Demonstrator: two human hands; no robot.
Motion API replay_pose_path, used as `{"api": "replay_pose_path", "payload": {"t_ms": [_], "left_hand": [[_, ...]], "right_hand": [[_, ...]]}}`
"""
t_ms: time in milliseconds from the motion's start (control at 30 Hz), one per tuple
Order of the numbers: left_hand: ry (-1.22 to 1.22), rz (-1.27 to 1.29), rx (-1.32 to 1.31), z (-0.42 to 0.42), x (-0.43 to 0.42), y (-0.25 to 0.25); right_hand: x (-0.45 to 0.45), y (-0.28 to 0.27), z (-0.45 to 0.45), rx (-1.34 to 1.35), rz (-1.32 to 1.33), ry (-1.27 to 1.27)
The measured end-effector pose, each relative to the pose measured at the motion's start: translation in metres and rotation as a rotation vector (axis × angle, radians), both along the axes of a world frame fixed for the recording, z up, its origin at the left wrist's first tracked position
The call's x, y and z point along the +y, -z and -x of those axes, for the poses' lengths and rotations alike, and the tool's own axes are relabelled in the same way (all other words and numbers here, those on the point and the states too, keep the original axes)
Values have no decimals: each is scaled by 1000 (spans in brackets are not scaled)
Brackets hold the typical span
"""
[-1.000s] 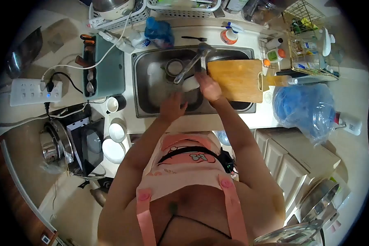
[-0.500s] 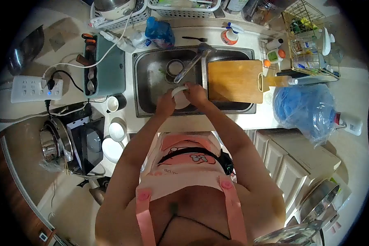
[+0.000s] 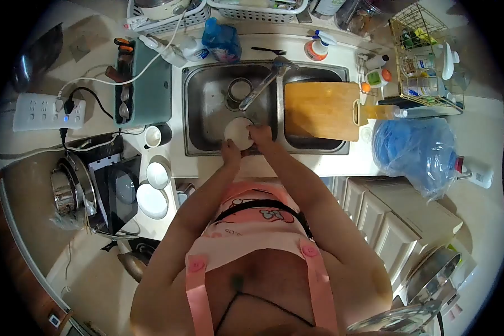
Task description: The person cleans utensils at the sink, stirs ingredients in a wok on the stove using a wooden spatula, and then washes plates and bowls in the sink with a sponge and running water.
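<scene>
Both hands hold a small white bowl [image 3: 239, 132] over the near part of the left sink basin [image 3: 203, 120]. My left hand [image 3: 231, 152] grips its lower left edge, with the thumb at the rim. On the right side, my right hand [image 3: 260, 136] is closed at the rim, its fingers partly hidden. The bowl's round face is turned up toward me. Just beyond it, the faucet [image 3: 259, 92] reaches over the basin, its spout end close to the bowl. The drain [image 3: 240, 89] lies farther back.
A wooden cutting board [image 3: 322, 111] covers much of the right basin. Left of the sink stand a mug [image 3: 153, 136], a white bowl [image 3: 158, 175] and a white plate [image 3: 152, 200]. Behind are a blue bottle [image 3: 221, 42], a fork [image 3: 269, 51] and a spray bottle [image 3: 317, 48].
The bowl has turned from a tilted position to show its round face upward. My left hand has shifted down and slightly right along its edge; my right hand has moved slightly down.
</scene>
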State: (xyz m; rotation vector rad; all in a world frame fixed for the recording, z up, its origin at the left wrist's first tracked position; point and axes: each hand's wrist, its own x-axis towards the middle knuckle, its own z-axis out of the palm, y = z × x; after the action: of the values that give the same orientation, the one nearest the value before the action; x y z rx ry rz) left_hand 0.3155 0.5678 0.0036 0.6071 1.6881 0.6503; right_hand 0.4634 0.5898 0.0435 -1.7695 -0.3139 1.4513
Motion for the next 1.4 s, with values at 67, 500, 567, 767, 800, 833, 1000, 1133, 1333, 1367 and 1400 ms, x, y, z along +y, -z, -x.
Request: {"api": "replay_pose_path", "payload": {"t_ms": [67, 500, 567, 767, 800, 833, 1000, 1133, 1333, 1367, 1400], "left_hand": [[-13, -80, -2, 7, -7, 46], [1232, -660, 479, 17, 126, -69], [1142, -494, 436, 13, 131, -73], [577, -258, 636, -27, 74, -38], [402, -226, 590, -34, 64, -22], [226, -188, 543, -36, 53, -8], [332, -242, 147, -21, 42, -42], [940, -685, 277, 7, 81, -99], [1137, -202, 282, 6, 123, -91], [1077, -282, 406, 1, 120, -92], [1011, -360, 529, -3, 110, -89]], "right_hand": [[-8, -6, 8, -131, 70, -42], [61, -32, -60, -861, -296, -951], [67, -29, -57, -869, -207, -820], [45, 2, -8, -572, 178, 78], [41, 9, 2, -462, 248, 162], [35, 17, 8, -349, 321, 240], [31, 75, -19, -594, 326, -274], [50, -18, -63, -619, 76, -706], [62, -39, -59, -792, -320, -817], [60, -39, -55, -835, -295, -682], [55, -43, -49, -873, -271, -548]]}}
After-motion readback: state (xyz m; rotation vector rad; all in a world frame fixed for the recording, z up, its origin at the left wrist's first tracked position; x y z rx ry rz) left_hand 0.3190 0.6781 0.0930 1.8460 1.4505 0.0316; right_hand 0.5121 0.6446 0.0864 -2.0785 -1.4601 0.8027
